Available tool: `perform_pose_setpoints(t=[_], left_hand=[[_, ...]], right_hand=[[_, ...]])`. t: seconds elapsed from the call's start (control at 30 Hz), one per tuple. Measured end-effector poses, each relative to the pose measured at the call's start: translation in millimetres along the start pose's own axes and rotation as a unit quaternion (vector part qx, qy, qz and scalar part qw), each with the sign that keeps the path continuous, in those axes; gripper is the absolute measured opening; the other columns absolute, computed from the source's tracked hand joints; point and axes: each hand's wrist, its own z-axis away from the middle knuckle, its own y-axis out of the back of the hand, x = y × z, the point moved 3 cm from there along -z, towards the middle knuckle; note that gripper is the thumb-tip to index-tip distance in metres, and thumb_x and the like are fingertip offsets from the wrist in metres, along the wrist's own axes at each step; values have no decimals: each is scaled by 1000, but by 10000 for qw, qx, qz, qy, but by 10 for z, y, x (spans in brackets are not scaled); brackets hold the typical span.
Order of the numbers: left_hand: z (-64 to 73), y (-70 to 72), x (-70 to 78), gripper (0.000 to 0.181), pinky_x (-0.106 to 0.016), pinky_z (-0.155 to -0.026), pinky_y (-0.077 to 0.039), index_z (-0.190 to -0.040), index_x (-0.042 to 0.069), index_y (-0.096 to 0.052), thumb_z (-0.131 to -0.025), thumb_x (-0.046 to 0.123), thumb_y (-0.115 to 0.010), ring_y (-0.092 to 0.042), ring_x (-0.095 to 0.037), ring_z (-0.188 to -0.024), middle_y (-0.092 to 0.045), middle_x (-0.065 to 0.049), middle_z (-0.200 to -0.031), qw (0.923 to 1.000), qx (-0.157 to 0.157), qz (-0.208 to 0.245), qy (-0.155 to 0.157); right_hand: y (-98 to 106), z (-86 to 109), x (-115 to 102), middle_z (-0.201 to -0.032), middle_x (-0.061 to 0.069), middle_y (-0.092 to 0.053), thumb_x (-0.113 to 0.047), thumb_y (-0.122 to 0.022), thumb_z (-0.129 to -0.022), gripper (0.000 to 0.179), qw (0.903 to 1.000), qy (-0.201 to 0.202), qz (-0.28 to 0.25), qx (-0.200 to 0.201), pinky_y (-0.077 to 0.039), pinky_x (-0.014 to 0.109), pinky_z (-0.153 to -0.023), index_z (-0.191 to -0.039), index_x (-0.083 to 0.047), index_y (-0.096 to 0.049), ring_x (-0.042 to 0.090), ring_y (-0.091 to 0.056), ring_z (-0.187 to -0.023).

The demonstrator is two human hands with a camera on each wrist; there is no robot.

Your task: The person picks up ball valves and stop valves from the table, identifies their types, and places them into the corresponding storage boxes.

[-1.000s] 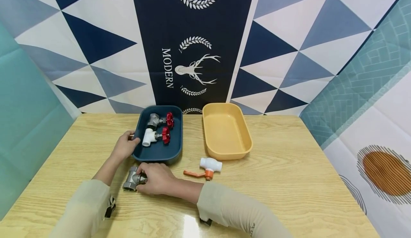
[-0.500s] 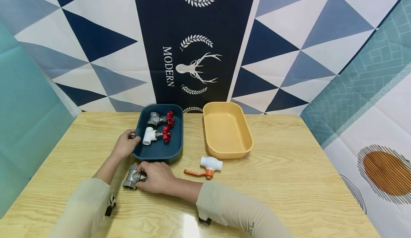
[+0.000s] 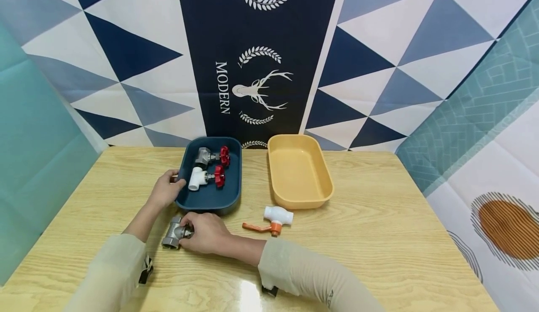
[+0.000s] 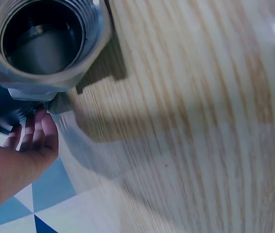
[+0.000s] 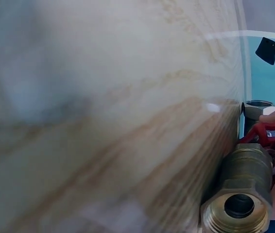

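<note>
My left hand holds the left side of a dark blue bin, thumb over the rim and fingers outside. In the bin lie a metal valve and a white valve, both with red handwheels. My right hand grips a grey metal valve by its stem side, just in front of the bin. Its handwheel is hidden by the hand in the head view. The right wrist view shows a red handwheel at the fingers and a threaded metal body. In the left wrist view, the valve's threaded opening is close.
A white ball valve with an orange lever lies right of my right hand. Behind it stands a yellow bin with nothing visible inside. Both bins are near the back edge of the wooden table, against a patterned backdrop.
</note>
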Motion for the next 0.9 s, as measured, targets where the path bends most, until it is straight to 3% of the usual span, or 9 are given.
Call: perform_pose_setpoints(t=[0.43,0.9], left_hand=[[-27,11,-2,50,-46,-89,-48,-140,-6,-31,-97,19,-39,-51,-40,-110,-46,-31,-128,10000,8,40,61],[7,3,12,49,-44,-87,-48,-138,-7,-33,-96,18,-40,-52,-38,-107,-47,-31,-125,9999,62,-29,84]], right_hand=[[27,15,15,-84,-15,-60,-36,-73,-78,29,9993,147,-311,-172,-37,12,-64,-105,-27,-66,-5,-49,-71],[195,146,-1,-95,-13,-66,-36,-74,-78,29,9935,-98,-1107,-243,-43,13,-73,-105,-27,-66,-4,-56,-85]])
